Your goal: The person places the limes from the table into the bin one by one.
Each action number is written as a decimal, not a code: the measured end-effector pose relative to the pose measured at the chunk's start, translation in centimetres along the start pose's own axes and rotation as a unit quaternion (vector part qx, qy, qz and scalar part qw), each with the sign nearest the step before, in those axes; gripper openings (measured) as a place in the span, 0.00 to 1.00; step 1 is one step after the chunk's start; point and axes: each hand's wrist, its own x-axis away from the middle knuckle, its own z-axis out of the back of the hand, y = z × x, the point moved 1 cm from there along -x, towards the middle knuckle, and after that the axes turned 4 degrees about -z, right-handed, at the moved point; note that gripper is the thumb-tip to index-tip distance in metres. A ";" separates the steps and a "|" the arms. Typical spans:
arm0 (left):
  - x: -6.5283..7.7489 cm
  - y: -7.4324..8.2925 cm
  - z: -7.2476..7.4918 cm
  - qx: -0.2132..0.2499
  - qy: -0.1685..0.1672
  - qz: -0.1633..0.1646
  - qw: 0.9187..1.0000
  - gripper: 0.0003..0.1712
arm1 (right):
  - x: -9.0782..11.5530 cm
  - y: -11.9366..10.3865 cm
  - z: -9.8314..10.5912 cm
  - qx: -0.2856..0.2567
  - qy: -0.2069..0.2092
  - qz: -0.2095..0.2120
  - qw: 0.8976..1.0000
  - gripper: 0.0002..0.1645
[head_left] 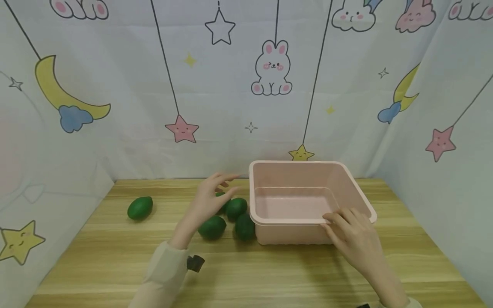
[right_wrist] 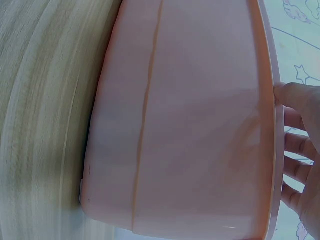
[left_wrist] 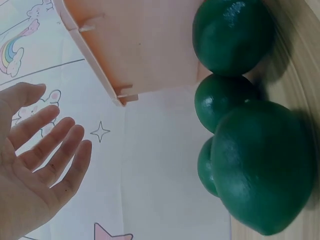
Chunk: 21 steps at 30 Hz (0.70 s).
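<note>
My left hand (head_left: 211,196) hovers over a cluster of dark green, lime-like fruits, its fingers spread and nothing in it. In the left wrist view this hand (left_wrist: 42,160) stands apart from the fruits, with the largest-looking fruit (left_wrist: 262,167) nearest the camera. The cluster includes a front-left fruit (head_left: 212,227) and a fruit (head_left: 245,227) right beside the pink plastic bin (head_left: 294,221). At the bin's front rim, my right hand (head_left: 356,239) pinches the edge, thumb outside and fingers over the inner side. The right wrist view shows the thumb (right_wrist: 295,95) on the rim.
Another green fruit (head_left: 140,208) lies alone at the left of the wooden table (head_left: 269,273). The bin's inside shows a bare floor. A white curtain (head_left: 219,94) with cartoon prints hangs behind the table and along both sides.
</note>
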 end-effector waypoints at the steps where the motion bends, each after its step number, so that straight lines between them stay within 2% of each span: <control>1: 0.1 -0.2 0.1 -0.001 0.004 0.001 1.000 0.20 | 0.0 0.0 0.0 -0.001 0.003 0.001 1.000 0.29; 7: 1.1 -1.4 0.9 -0.007 0.023 0.013 1.000 0.20 | 0.0 -0.1 0.0 -0.005 0.015 0.006 1.000 0.28; 21: 2.8 -4.0 2.4 -0.017 0.029 0.050 0.998 0.21 | 0.0 -0.1 0.0 -0.002 -0.001 0.003 1.000 0.29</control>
